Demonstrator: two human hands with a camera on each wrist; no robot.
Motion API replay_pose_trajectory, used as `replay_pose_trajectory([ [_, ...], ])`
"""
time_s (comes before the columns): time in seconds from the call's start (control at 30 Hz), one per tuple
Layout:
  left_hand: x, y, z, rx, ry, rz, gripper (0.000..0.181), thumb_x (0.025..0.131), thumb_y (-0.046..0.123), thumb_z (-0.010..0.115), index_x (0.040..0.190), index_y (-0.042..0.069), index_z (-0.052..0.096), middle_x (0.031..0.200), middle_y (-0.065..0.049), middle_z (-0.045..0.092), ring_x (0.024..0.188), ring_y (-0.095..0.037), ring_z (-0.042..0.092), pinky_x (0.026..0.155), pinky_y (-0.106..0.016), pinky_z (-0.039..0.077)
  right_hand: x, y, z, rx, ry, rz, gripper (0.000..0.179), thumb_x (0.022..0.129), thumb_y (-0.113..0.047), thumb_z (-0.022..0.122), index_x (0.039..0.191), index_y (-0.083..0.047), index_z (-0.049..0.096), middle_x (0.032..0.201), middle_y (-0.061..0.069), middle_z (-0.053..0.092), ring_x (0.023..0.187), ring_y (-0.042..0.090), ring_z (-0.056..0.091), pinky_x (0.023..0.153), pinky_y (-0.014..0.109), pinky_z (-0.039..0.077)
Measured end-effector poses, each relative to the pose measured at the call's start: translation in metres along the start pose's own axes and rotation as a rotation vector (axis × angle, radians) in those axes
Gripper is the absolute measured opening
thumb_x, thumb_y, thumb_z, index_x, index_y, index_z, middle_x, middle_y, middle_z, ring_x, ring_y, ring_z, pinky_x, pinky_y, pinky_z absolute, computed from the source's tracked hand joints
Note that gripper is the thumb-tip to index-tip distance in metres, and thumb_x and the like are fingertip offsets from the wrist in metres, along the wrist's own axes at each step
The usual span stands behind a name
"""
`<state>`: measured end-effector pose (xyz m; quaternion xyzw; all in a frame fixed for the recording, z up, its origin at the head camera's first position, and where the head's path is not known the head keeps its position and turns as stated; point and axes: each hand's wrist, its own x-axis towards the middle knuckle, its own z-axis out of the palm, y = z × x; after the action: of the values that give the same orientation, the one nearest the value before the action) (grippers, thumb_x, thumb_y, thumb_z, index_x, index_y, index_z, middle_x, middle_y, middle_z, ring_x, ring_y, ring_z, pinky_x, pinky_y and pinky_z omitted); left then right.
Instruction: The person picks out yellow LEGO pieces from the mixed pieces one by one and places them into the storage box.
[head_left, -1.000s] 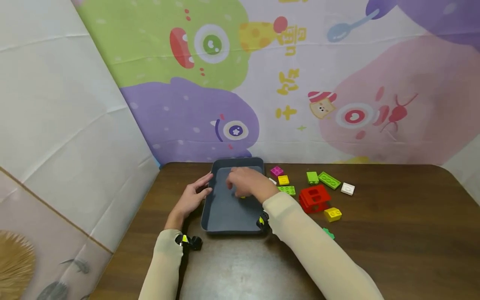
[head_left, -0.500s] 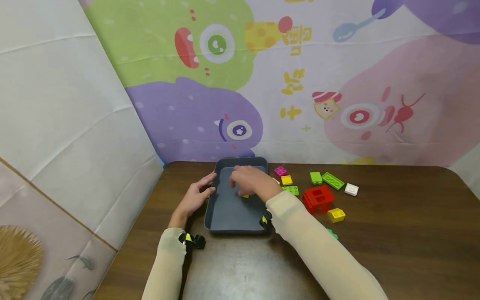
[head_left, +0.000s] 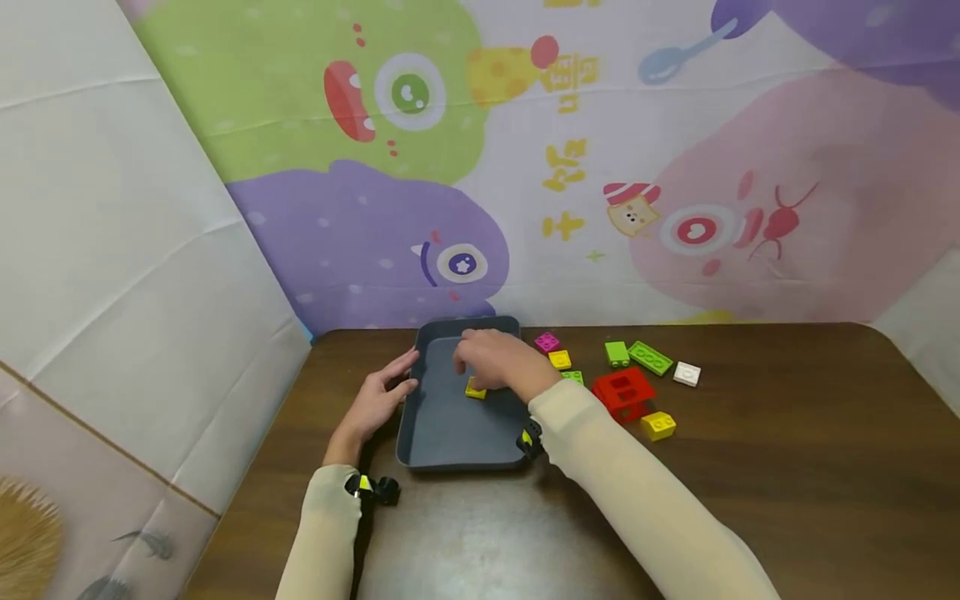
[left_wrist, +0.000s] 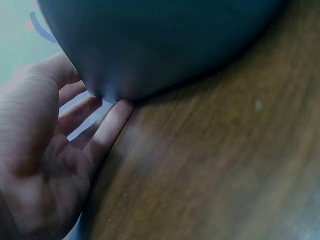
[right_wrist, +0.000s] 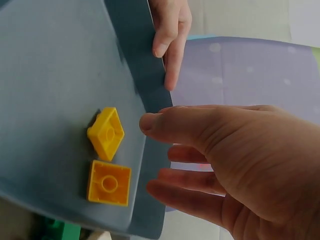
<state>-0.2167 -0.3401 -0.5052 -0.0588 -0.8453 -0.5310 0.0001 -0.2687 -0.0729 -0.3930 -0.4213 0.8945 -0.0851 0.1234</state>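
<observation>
A grey tray [head_left: 450, 446] lies on the table. My left hand [head_left: 375, 404] rests its nearly straight fingers and thumb against the tray's left wall; the left wrist view shows the fingertips [left_wrist: 120, 111] touching the outside. Over the tray's middle hovers my right hand [head_left: 498, 360], its fingers loosely bent and holding nothing. Two yellow toy bricks lie inside the tray in the right wrist view: a tilted one [right_wrist: 106, 134] and a square one [right_wrist: 109, 183], hollow sides showing. In the head view yellow [head_left: 476, 388] peeks out below the right hand, which hides the rest.
Right of the tray lie loose bricks: magenta [head_left: 547, 342], yellow [head_left: 559, 360], green [head_left: 617, 354], long green [head_left: 650, 358] and white [head_left: 687, 373]. Nearer stand a red window-like block [head_left: 624, 393] and a yellow brick [head_left: 658, 426]. A printed cloth [head_left: 570, 275] hangs behind the table.
My right hand has shifted slightly right over the tray, and more of the yellow shows beneath it. My left hand stays at the tray's wall. The head view has swung slightly.
</observation>
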Motion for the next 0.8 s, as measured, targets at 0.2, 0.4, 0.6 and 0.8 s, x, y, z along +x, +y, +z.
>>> replay_pose_trajectory([
  [0.2, 0.001, 0.0, 0.0, 0.005, -0.008, 0.0, 0.059, 0.115, 0.006, 0.061, 0.171, 0.002, 0.045, 0.186, -0.019, 0.033, 0.165, -0.053, 0.042, 0.092, -0.014, 0.054, -0.008, 0.008, -0.003, -0.031, 0.004, 0.028, 0.032, 0.103, -0.015, 0.084, 0.134, -0.011, 0.082, 0.137, 0.012, 0.073, 0.123, 0.032, 0.069, 0.116, 0.045, 0.058],
  [0.4, -0.003, 0.0, -0.003, 0.035, -0.007, -0.014, 0.059, 0.115, 0.006, 0.059, 0.172, 0.003, 0.044, 0.186, -0.019, 0.031, 0.165, -0.053, 0.041, 0.095, -0.018, 0.055, -0.013, 0.012, -0.005, -0.035, 0.013, 0.008, 0.031, 0.103, -0.013, 0.083, 0.134, -0.008, 0.082, 0.136, 0.013, 0.072, 0.123, 0.033, 0.071, 0.114, 0.046, 0.059],
  [0.6, -0.003, 0.001, -0.002, 0.03, -0.01, -0.005, 0.059, 0.115, 0.007, 0.06, 0.172, 0.002, 0.044, 0.186, -0.019, 0.031, 0.164, -0.053, 0.042, 0.093, -0.015, 0.054, -0.017, 0.017, -0.007, -0.07, 0.006, 0.009, 0.03, 0.104, -0.015, 0.083, 0.134, -0.009, 0.082, 0.136, 0.012, 0.072, 0.124, 0.032, 0.07, 0.115, 0.044, 0.058],
  [0.8, 0.0, 0.003, 0.002, 0.013, -0.013, -0.005, 0.058, 0.114, 0.005, 0.061, 0.17, 0.001, 0.045, 0.185, -0.021, 0.032, 0.164, -0.053, 0.042, 0.091, -0.013, 0.053, -0.025, 0.025, -0.01, -0.073, 0.003, 0.025, 0.03, 0.104, -0.017, 0.084, 0.133, -0.01, 0.082, 0.134, 0.012, 0.074, 0.124, 0.031, 0.068, 0.114, 0.045, 0.058],
])
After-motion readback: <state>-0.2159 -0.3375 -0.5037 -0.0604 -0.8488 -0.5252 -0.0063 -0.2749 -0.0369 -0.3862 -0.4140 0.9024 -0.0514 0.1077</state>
